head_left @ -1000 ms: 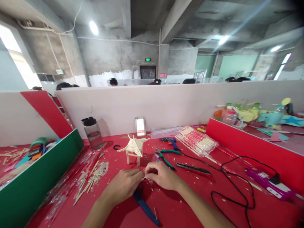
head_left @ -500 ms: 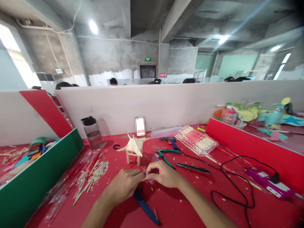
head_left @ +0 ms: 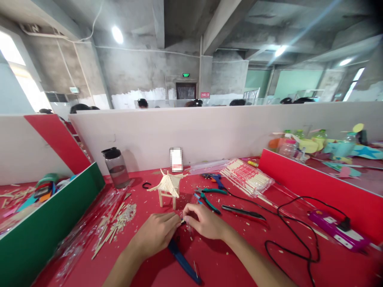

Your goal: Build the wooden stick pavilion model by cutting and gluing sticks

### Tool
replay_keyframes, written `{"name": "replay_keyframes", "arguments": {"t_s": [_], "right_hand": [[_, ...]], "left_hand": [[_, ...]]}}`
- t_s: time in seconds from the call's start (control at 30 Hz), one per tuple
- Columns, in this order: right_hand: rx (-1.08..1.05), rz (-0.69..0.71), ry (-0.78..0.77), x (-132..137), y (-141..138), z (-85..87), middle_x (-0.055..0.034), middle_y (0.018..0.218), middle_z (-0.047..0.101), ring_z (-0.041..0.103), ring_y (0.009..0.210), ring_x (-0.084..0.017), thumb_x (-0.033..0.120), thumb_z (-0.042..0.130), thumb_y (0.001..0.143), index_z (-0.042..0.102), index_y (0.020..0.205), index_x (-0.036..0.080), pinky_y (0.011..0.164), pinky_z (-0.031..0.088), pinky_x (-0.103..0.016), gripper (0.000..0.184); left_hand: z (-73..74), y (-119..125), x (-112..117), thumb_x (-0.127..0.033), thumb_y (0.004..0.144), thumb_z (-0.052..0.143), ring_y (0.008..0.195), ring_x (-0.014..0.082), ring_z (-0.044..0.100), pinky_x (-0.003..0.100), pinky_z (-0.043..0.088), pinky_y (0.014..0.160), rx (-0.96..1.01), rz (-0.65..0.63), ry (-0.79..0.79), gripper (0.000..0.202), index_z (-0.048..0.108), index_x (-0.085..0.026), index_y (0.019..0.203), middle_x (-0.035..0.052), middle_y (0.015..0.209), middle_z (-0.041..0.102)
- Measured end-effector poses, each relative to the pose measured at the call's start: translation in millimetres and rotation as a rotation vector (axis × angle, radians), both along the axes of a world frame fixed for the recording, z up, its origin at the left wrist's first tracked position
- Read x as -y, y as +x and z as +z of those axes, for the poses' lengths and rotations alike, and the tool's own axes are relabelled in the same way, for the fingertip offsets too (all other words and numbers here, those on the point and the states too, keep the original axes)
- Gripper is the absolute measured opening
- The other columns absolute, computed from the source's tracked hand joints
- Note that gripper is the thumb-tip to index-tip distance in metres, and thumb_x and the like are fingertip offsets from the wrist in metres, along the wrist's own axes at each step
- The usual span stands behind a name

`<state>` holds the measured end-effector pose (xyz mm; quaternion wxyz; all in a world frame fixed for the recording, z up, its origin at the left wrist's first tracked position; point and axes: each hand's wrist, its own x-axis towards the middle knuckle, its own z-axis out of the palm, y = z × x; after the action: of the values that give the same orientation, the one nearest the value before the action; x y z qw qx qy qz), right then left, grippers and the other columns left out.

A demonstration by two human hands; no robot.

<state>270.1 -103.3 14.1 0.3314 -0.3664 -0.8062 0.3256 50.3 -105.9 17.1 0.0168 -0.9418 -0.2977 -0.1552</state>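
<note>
My left hand [head_left: 158, 231] is closed, palm down, its fingertips pressed together beside a small pale stick piece [head_left: 183, 221]. My right hand [head_left: 206, 221] meets it from the other side, thumb and forefinger curled in a pinch at the same piece. Fingers partly cover the piece, and a dark bit shows next to it. Under my left hand lies a tool with a blue handle [head_left: 184, 261]; its head is hidden. Just beyond my hands stands a small pavilion model [head_left: 169, 187] of pale sticks, upright on its legs with a sloping roof.
Cut sticks [head_left: 112, 229] and clear plastic wrap [head_left: 80, 227] lie left. A water bottle [head_left: 116, 169] and a phone [head_left: 176, 159] stand behind. Right are green-handled pliers [head_left: 211, 199], a glue gun [head_left: 217, 180], a black-and-red tool [head_left: 243, 212], packed sticks [head_left: 248, 177] and a purple power strip [head_left: 339, 231].
My right hand's fingertips have shifted slightly at the small piece, and its forefinger looks a little more raised. My left hand stays nearly still. The model and tools have not moved.
</note>
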Motion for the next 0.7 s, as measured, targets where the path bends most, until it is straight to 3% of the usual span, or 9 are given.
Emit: {"name": "replay_keyframes", "arguments": {"t_s": [0.27, 0.7], "right_hand": [[0.049, 0.011, -0.057, 3.6, -0.8, -3.5, 0.0027, 0.072, 0.058, 0.052, 0.062, -0.012, 0.027, 0.046, 0.097, 0.053, 0.093, 0.021, 0.059, 0.037, -0.021, 0.011], [0.038, 0.091, -0.039, 0.9, -1.5, -6.8, 0.0052, 0.072, 0.048, 0.042, 0.063, -0.01, 0.012, 0.048, 0.086, 0.046, 0.085, 0.021, 0.06, 0.032, -0.021, 0.009]], "left_hand": [[-0.4, -0.5, -0.2, -0.027, 0.103, 0.031, 0.069, 0.0156, 0.063, 0.024, 0.042, 0.062, 0.023, 0.031, -0.012, 0.028, 0.053, -0.02, 0.088, 0.0021, 0.079, 0.065], [-0.3, -1.2, -1.1, -0.019, 0.101, 0.034, 0.067, 0.0147, 0.06, 0.024, 0.04, 0.061, 0.005, -0.031, 0.025, 0.023, 0.053, -0.019, 0.088, 0.0029, 0.08, 0.064]]}}
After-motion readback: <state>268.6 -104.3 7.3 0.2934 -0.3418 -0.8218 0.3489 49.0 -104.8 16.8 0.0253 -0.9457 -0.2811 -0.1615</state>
